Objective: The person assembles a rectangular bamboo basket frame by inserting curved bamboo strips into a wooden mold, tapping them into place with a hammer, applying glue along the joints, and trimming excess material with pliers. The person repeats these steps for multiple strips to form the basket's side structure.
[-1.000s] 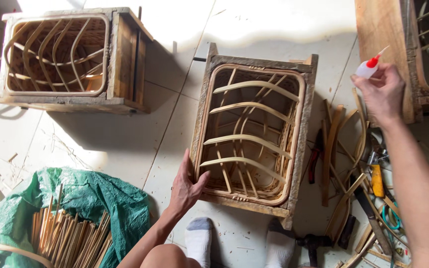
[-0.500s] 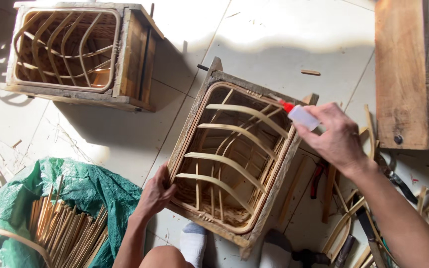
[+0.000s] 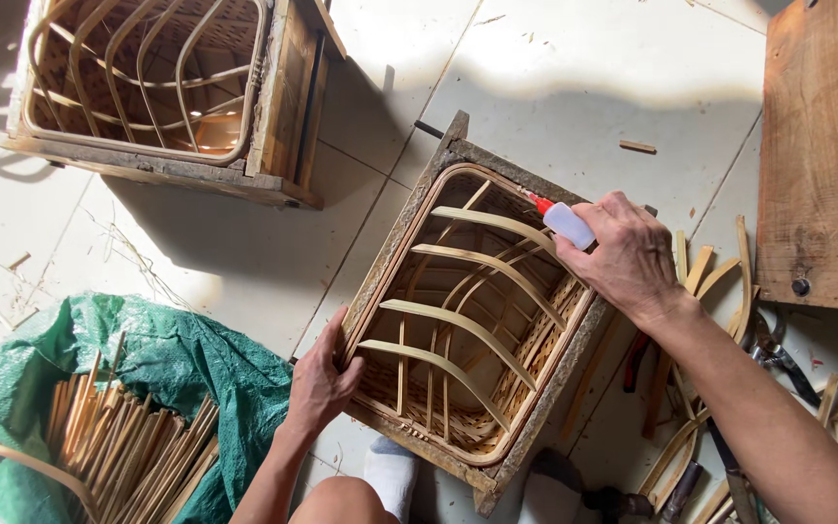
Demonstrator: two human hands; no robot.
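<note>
A square wooden mould frame (image 3: 402, 228) with a woven bamboo basket inside it lies tilted on the tiled floor in front of me. My left hand (image 3: 322, 378) grips the frame's near left rim. My right hand (image 3: 625, 254) holds a small white glue bottle (image 3: 566, 223) with a red nozzle, whose tip touches the basket's inner rim at the far right side. Curved bamboo ribs (image 3: 458, 325) cross the basket's opening. My socked feet (image 3: 392, 473) brace the frame's near edge.
A second wooden frame with a basket (image 3: 157, 87) stands at the upper left. A green sack (image 3: 181, 374) of bamboo strips lies at the lower left. A wooden board (image 3: 817, 146) is at the upper right. Bamboo offcuts and hand tools (image 3: 720, 378) lie scattered at the right.
My right hand brought the glue bottle from the far right down to the basket's rim. The frame has turned and tilted, with my left hand still on its rim.
</note>
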